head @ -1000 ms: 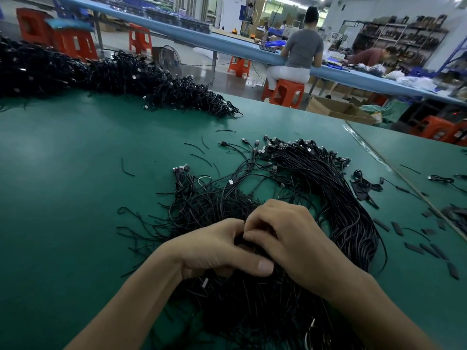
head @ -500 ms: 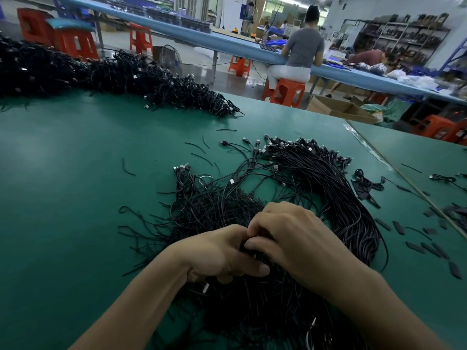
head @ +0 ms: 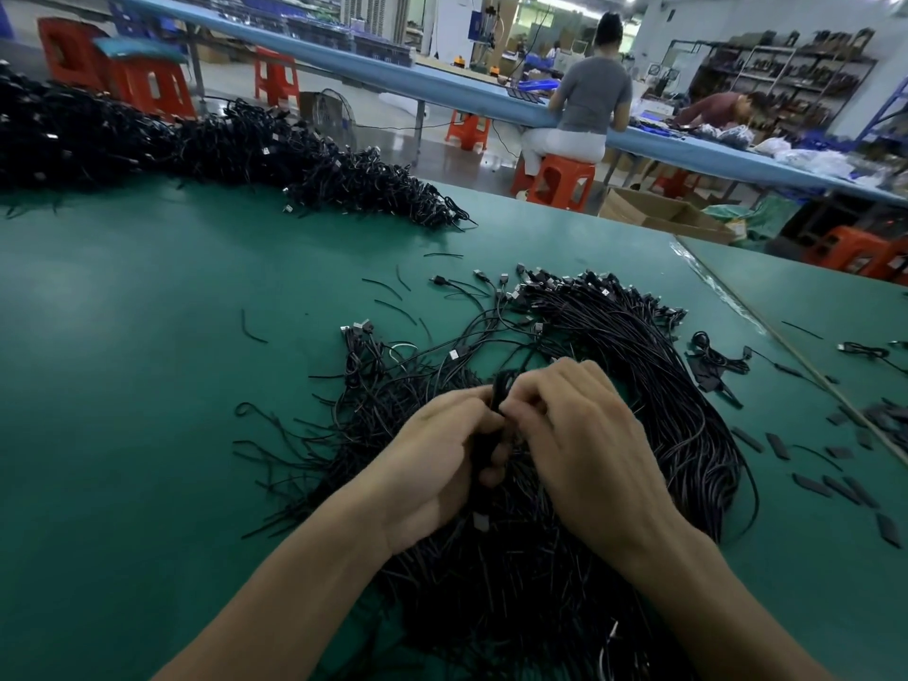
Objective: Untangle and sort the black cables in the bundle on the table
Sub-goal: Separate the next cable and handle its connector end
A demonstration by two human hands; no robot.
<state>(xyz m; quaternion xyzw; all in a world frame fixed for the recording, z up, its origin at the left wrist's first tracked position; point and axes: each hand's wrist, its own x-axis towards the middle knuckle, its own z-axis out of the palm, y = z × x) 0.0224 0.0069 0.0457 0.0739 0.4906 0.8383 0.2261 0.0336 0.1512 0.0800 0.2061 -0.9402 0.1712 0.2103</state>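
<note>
Your left hand (head: 442,459) and right hand (head: 584,435), fingers (head: 540,385) curled, pinch black cables (head: 498,391) above the bundle (head: 663,385); next, tease them apart gently.

green table (head: 147,366) | cable bundle (head: 638,366) centre | larger cable heap (head: 196,145) far-left | flat black strips (head: 806,484) right

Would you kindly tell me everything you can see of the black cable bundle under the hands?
The black cable bundle is a mass of thin, rubbery-looking cables lying on the green table. On its right the cables run together in a curved sheaf, ending in small plugs at the far end; on its left, loose strands splay out. The left hand and right hand meet over its middle, pinching a few lifted strands between them.
</note>
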